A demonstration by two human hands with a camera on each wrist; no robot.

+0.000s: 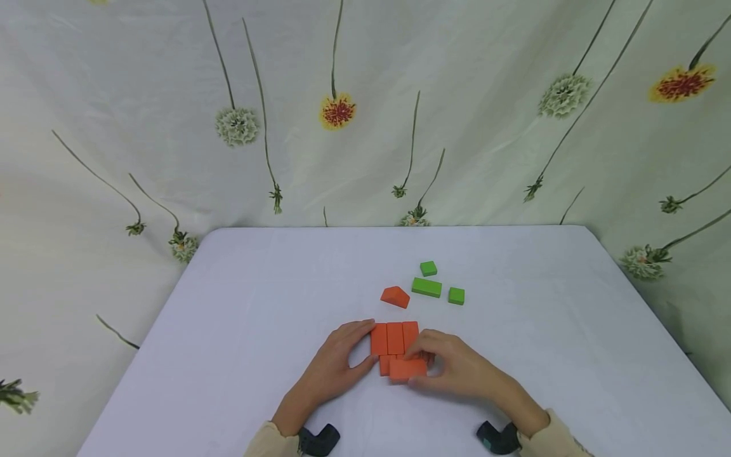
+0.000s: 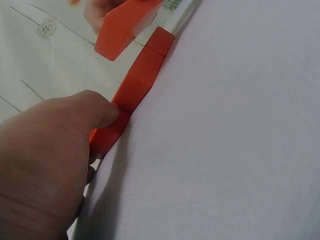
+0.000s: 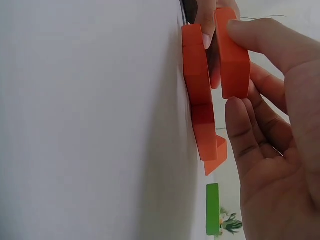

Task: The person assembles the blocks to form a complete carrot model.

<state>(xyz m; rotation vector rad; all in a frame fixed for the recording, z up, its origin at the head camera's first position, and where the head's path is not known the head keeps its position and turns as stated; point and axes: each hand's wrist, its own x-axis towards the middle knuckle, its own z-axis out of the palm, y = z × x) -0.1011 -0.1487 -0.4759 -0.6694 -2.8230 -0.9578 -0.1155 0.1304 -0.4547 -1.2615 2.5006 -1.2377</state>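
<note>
Several flat orange blocks (image 1: 395, 338) lie side by side in a group on the white table. My left hand (image 1: 339, 362) holds the group's left side, thumb at the near edge and a fingertip at the far left corner. In the left wrist view its thumb (image 2: 107, 114) presses an orange side face. My right hand (image 1: 457, 365) pinches a rectangular orange block (image 1: 408, 370) between thumb and fingers. This block is raised over the group's near right part, apart from the table, as the right wrist view shows its end face (image 3: 235, 77). It hides some blocks below.
Beyond the group lies a loose angled orange block (image 1: 395, 296). Right of it are a long green block (image 1: 426, 287) and two small green blocks, one farther back (image 1: 428, 268) and one to the right (image 1: 456, 296). A flower-printed cloth (image 1: 365, 165) hangs behind the table.
</note>
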